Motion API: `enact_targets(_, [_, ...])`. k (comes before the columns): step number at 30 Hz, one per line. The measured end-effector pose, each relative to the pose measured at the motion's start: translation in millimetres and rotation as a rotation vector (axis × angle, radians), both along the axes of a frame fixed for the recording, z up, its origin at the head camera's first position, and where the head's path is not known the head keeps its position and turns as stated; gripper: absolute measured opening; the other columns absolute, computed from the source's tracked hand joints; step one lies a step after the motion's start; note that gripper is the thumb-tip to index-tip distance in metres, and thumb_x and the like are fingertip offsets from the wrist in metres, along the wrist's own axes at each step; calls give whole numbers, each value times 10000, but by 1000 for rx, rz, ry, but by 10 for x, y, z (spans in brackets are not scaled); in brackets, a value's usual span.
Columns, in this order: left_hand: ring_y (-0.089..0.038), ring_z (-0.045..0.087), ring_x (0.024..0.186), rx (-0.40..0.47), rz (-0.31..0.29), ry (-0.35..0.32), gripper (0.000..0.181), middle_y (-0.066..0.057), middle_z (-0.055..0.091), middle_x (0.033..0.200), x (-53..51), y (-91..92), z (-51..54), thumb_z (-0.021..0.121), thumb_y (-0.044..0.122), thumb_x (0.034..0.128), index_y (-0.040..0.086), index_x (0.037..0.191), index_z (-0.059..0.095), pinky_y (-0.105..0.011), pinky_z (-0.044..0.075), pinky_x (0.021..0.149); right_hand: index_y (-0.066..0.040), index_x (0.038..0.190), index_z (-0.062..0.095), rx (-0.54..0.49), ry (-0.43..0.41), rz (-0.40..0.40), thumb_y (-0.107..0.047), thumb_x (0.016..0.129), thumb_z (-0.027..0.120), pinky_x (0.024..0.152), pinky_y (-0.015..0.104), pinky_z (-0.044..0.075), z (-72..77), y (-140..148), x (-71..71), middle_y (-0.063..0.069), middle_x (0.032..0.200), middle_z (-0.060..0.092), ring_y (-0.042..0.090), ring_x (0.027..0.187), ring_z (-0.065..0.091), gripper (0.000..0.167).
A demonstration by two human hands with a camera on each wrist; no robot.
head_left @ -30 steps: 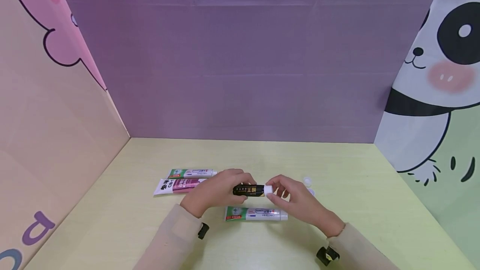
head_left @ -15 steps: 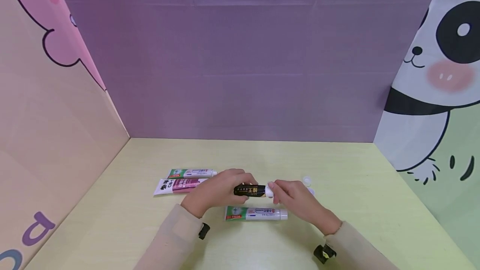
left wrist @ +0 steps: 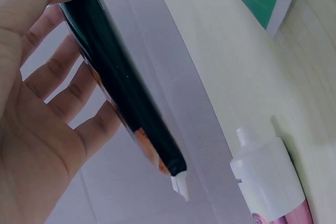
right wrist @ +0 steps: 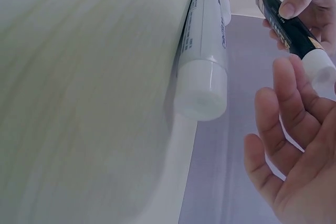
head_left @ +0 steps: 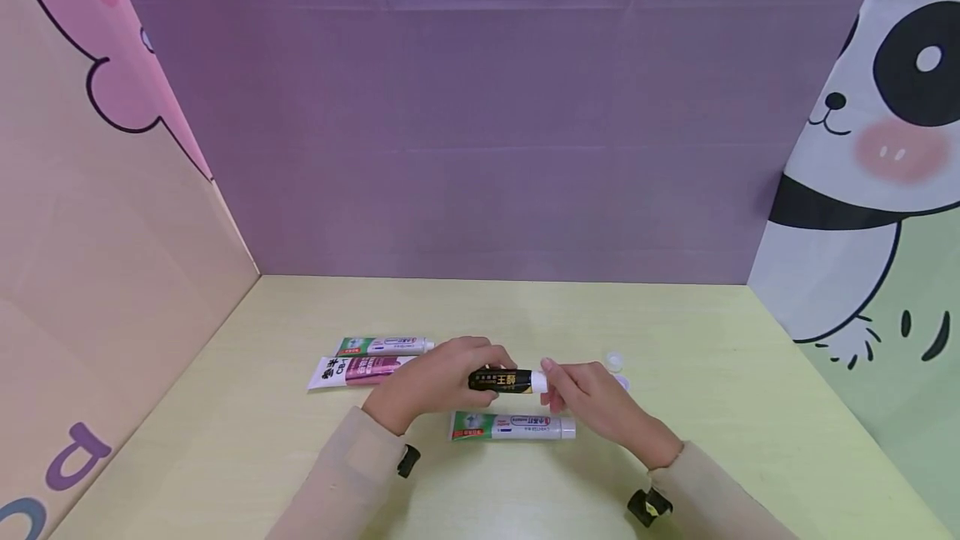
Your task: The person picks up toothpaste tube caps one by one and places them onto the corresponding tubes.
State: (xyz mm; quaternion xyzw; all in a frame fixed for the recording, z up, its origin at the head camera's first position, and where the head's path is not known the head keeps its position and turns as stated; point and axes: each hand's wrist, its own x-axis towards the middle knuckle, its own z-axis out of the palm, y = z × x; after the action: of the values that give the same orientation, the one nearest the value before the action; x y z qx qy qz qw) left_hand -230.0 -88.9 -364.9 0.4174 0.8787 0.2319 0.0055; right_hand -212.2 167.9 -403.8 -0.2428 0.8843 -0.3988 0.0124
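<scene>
Head view: the left hand (head_left: pixel 444 372) grips a black toothpaste tube (head_left: pixel 501 381) above the desk (head_left: pixel 202 473), hiding one end, while the right hand (head_left: pixel 596 400) pinches its partly covered white cap (head_left: pixel 538 382). The left hand also masks the purple-and-white tube's (head_left: pixel 366 371) right end; the left wrist view crops the black tube's top. Since a second ago, the right hand has rolled thumb-uppermost. Pale wood-grained desk, purple back wall (head_left: pixel 480 140), panda-print side panel (head_left: pixel 832 282).
</scene>
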Motion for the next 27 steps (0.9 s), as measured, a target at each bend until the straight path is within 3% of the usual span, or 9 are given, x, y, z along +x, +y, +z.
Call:
enact_targets(4, [-102,557,867,-3,10,-11,311,56,632,1034,-1,3,2,728,102,869,186,1166,685,-244,508,792,-145,802,693,54,36,2,-403,1098,351,638,298,469,-4,34,-9,-98,726,640,178,712,611,520])
enact_targets(10, [-106,552,861,4,-4,9,309,48,637,1030,2,-11,0,728,97,865,174,1161,685,-261,507,787,-190,1137,613,15,94,66,-355,1068,482,694,299,503,-7,82,-8,-45,951,679,162,810,632,221])
enact_targets(14, [-107,550,851,15,-10,23,310,47,638,1016,-4,-18,-11,729,85,858,169,1153,687,-269,506,778,-147,1272,556,-34,173,151,-307,974,678,782,313,511,-7,72,-5,-65,1167,623,140,925,607,360])
enact_targets(18, [-104,548,844,22,-11,21,311,57,633,1000,-7,-20,-13,721,73,854,170,1148,689,-265,503,772,-148,1291,548,-29,289,194,-227,883,794,791,319,516,-27,49,-4,-60,1234,558,114,962,577,483])
enact_targets(27, [-110,549,845,32,-19,21,300,49,635,1003,-14,-13,-14,715,68,859,162,1142,689,-262,504,774,-139,1183,564,-70,406,201,-115,859,802,743,312,526,-54,40,-20,-54,1139,563,113,921,585,403])
